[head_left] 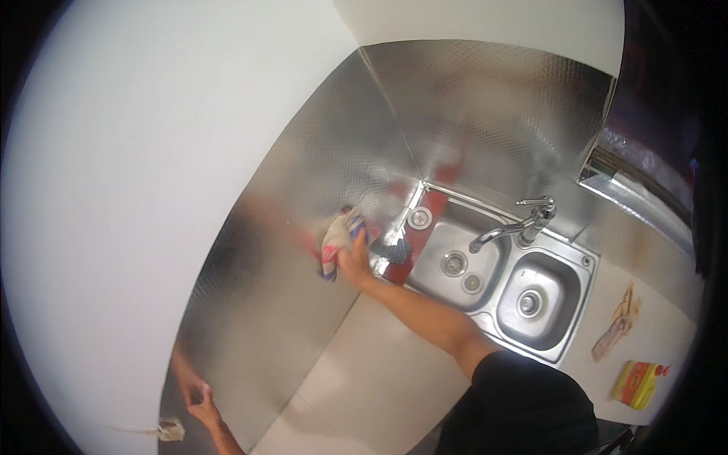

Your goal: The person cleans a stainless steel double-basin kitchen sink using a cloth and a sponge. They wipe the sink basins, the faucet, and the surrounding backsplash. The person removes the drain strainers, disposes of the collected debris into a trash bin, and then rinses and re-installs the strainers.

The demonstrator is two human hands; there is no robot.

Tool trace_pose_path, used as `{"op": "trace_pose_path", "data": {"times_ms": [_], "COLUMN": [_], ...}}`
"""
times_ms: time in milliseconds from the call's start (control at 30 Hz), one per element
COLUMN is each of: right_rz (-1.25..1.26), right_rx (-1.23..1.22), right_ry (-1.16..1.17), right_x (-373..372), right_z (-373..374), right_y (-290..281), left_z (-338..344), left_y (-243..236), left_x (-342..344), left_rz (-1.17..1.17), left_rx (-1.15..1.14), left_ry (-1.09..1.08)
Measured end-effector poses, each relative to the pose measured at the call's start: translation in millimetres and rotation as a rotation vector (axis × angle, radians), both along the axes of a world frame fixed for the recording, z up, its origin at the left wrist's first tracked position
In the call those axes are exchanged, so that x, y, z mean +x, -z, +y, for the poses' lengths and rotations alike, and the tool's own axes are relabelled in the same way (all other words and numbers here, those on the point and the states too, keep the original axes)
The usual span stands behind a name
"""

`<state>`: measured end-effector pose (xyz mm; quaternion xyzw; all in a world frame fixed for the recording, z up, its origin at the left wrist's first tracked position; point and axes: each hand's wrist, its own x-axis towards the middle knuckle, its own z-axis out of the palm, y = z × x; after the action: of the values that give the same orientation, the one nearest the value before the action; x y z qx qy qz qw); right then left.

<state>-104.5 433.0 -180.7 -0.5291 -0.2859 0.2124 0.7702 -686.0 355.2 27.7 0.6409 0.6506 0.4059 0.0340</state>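
My right hand (353, 262) grips a crumpled beige, blue and red cloth (337, 235) against the reflective metallic wall panel (265, 296), left of the sink. At the lower left, my left hand (206, 409) touches the same panel with its fingertips, fingers apart and holding nothing visible, its reflection beside it. The double steel sink (493, 318) has a curved chrome faucet (535, 227), with a round strainer (421, 218) on its back left corner and a red strip (402, 265) along its left side.
White walls (121, 152) border the metallic lining. On the counter (607, 288) right of the sink lie a crumpled tan item (618, 326) and a yellow bottle with an orange label (637, 383). A small beige object (171, 428) is at the panel's lower left edge. A dark window-like opening (652, 152) is at upper right.
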Motion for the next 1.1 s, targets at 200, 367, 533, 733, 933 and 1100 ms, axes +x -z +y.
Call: {"op": "trace_pose_path", "data": {"times_ms": [200,367,533,733,933,1100], "right_rz": [0.3,0.207,0.045,-0.177,0.481,0.728], "right_rx": [0.032,-0.128,-0.025,-0.068,-0.345,-0.252], "right_ry": [0.233,0.319,0.032,0.359,0.523,0.233], "right_x": [188,26,-42,148,214,123], "right_z": [50,29,-14,74,144,62], "right_y": [0,63,86,41,139,118], "left_z": [-2,6,10,-22,-35,-37], "left_y": [54,46,39,19,21,21], "left_x": [-19,-5,14,6,59,96], "left_rz": [-0.061,-0.078,-0.082,-0.029,-0.167,0.094], "left_rx": [-0.118,-0.168,-0.209,-0.243,-0.179,-0.034], "left_ry": [-0.261,-0.238,-0.256,-0.332,-0.311,-0.008]}}
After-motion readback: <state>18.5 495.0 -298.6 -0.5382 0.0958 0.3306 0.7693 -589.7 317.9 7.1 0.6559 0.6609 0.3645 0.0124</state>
